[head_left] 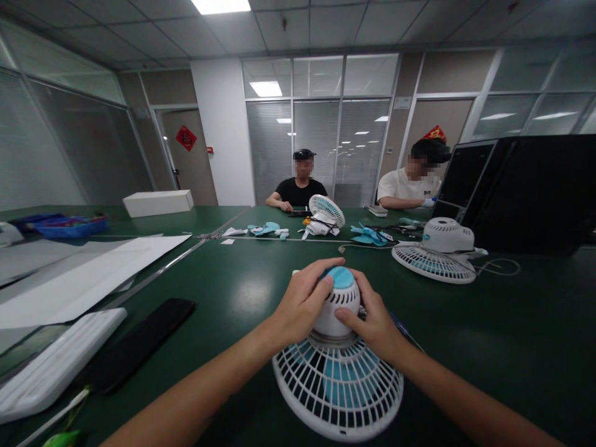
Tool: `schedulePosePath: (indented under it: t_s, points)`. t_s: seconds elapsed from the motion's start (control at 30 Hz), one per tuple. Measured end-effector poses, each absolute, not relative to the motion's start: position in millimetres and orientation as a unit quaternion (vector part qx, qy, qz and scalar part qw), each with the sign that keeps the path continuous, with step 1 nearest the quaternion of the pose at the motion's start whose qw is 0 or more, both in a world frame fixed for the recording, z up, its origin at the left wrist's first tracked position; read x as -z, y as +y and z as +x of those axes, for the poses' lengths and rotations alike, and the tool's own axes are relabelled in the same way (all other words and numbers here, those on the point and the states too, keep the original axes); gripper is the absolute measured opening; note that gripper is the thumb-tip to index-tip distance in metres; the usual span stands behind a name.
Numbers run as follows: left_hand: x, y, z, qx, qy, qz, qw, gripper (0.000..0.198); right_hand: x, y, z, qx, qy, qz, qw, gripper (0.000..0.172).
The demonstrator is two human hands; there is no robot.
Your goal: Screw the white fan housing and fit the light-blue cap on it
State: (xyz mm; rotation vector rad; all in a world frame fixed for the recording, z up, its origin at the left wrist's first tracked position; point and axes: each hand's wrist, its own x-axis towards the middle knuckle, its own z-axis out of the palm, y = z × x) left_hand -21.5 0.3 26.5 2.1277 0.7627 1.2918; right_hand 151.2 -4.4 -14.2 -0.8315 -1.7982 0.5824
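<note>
A small white fan (342, 397) with blue blades inside its round grille lies at the front middle of the green table, its motor housing pointing up and away from the camera. My left hand (305, 298) is wrapped round the left side of the housing, with the thumb near its light-blue round cap (341, 277). On the right side, my right hand (372, 313) grips the same housing, thumb across its front. Both hands are closed on the fan. The far sides of the housing and some fingertips are hidden.
Another fan (433, 264) lies at the right, beside a black monitor (526, 192). Farther back are a third fan (326, 214) and blue blades (370, 234). A black phone-like slab (144, 341) and white keyboard (60, 360) lie left. Two people sit across the table.
</note>
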Motion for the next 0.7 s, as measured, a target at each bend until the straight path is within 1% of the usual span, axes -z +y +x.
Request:
schedulePosePath:
  t_s: [0.2,0.4,0.63,0.7]
  points:
    - [-29,3,-13,-0.514,0.318,0.751,0.265,0.029,16,-1,151,-0.246,-0.746,-0.343,0.515,0.058]
    - [-29,9,-14,-0.519,0.317,0.739,0.291,0.027,14,-4,150,-0.258,-0.741,-0.346,0.514,0.057]
    - [-30,12,-20,-0.488,0.282,0.746,0.356,0.035,15,-4,152,-0.261,-0.746,-0.346,0.505,0.061]
    - [-32,11,-22,-0.468,0.275,0.75,0.377,0.037,17,-4,153,-0.272,-0.747,-0.345,0.499,0.067]
